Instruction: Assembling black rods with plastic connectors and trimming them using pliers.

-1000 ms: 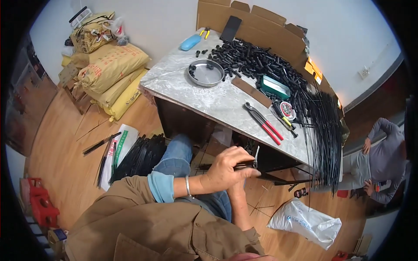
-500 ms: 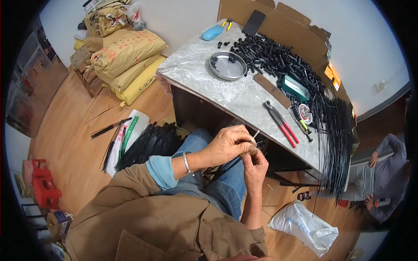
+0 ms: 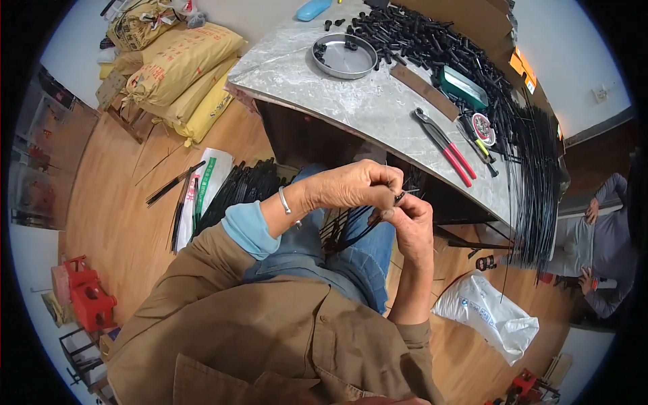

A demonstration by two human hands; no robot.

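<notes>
Over my lap, both hands are closed in pinches close together, fingertips nearly touching. Between them shows a small black part [image 3: 399, 198], mostly covered by fingers. My left hand [image 3: 351, 186], with a silver bangle at its wrist, pinches from the left; what exactly lies under its fingertips is hidden. My right hand [image 3: 412, 226] grips the small black part from the right, thumb and forefinger together. Below the hands, thin black rods [image 3: 337, 229] lie across my jeans.
On the grey marbled table [image 3: 283, 74] are a round metal dish [image 3: 345, 69], a heap of black parts [image 3: 418, 34], red-handled pliers [image 3: 445, 148], a green box [image 3: 464, 88] and long black rods [image 3: 533, 175]. Yellow sacks [image 3: 182, 74] stand left; a white sack [image 3: 486, 317] lies right. Another person [image 3: 607, 236] is at far right.
The view has shifted, so the table sits higher. My fingertips have parted slightly, and the black part now shows between them; the pale thin stick seen earlier is less visible.
</notes>
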